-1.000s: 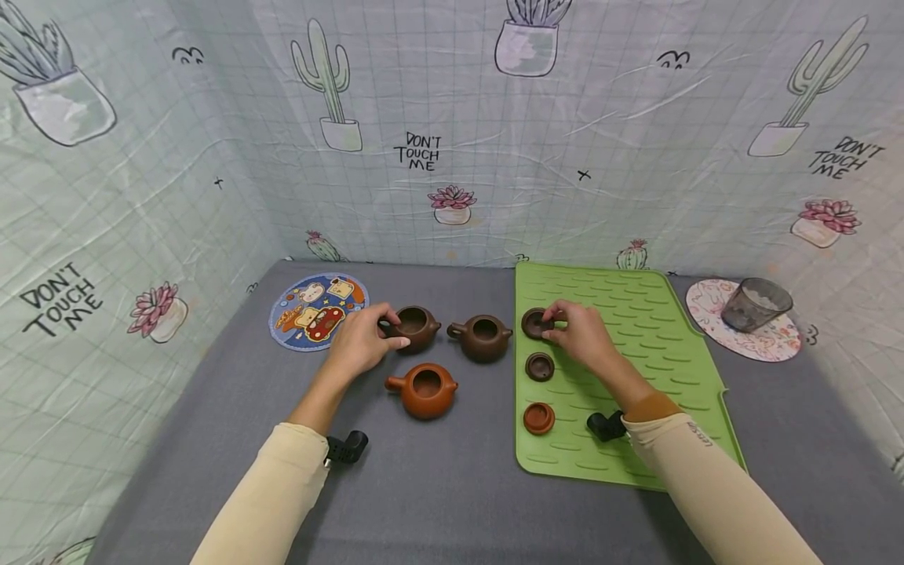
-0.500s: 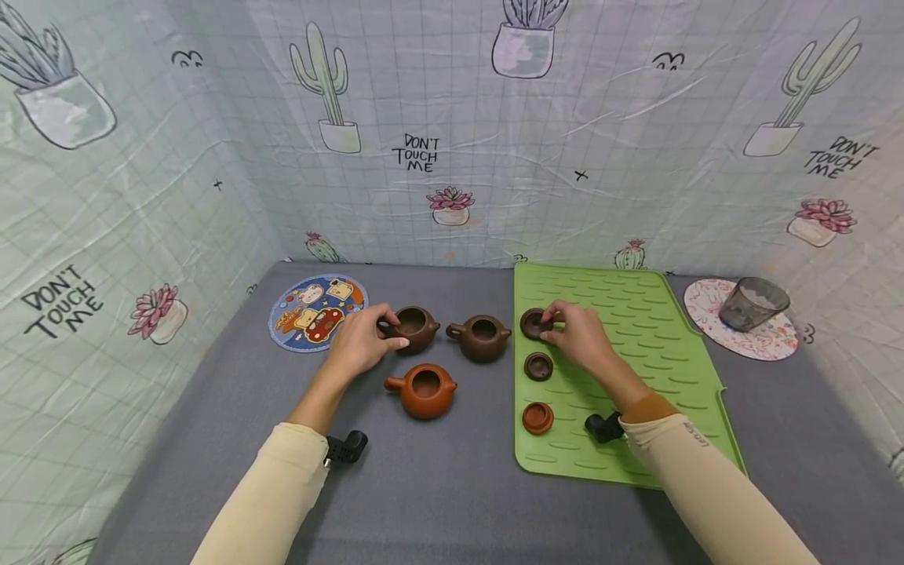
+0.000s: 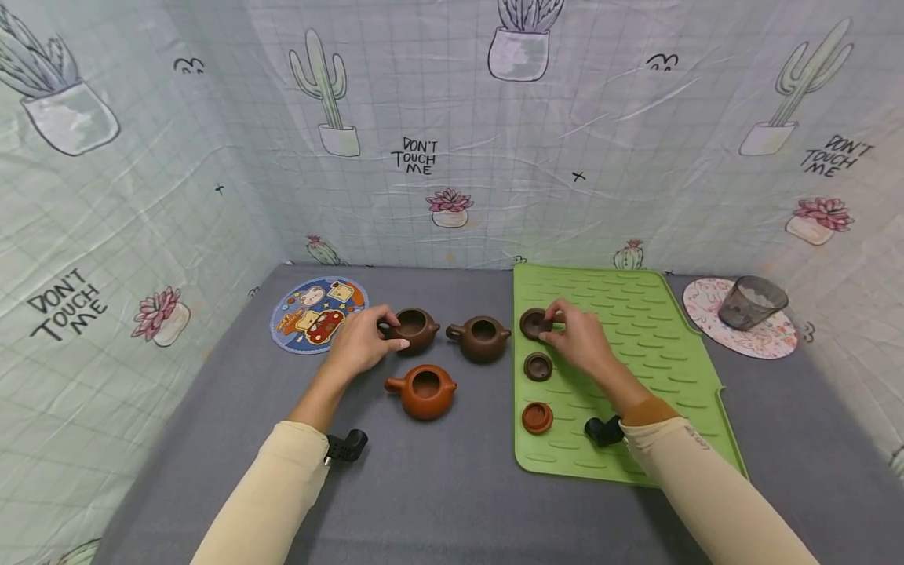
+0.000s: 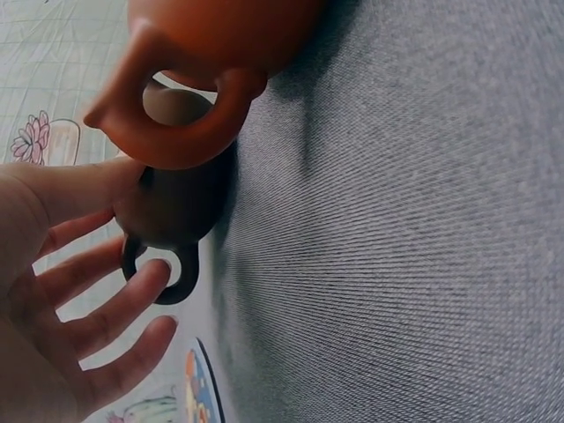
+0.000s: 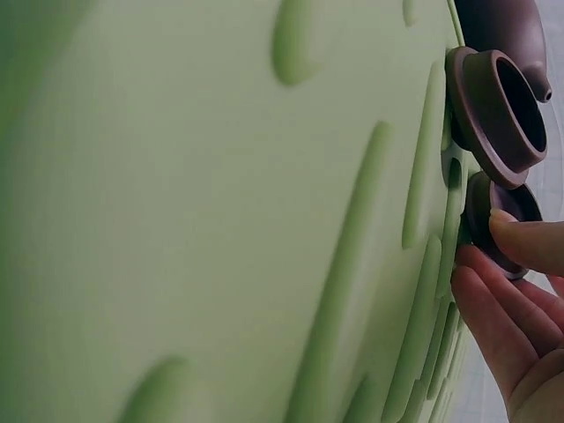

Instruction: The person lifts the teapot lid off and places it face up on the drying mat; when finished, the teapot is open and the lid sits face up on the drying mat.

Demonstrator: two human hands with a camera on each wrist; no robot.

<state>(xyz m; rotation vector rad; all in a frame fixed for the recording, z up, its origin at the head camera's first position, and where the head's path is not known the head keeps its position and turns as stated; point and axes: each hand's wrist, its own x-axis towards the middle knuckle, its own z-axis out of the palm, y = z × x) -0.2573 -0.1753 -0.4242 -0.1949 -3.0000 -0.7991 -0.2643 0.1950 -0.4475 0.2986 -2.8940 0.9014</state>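
Three small clay teapots without lids stand on the grey cloth. My left hand (image 3: 360, 339) grips the far-left dark brown teapot (image 3: 424, 329), thumb at its rim and fingertips about its handle (image 4: 182, 280). To its right is a second dark brown teapot (image 3: 487, 345); an orange-brown teapot (image 3: 428, 402) stands nearer me. On the green mat's left side, three lids lie upside down in a column. The far dark lid (image 3: 531, 324) is pinched at its edge by my right hand (image 3: 581, 337). Closer to me are another dark lid (image 3: 538, 366) and an orange-brown lid (image 3: 537, 418).
The ridged green mat (image 3: 657, 377) covers the right of the table. A round blue cartoon mat (image 3: 289, 333) lies at the back left. At the back right a smoky cup (image 3: 741, 310) stands on a round floral mat (image 3: 780, 345). Printed cloth walls (image 3: 487, 157) surround the table.
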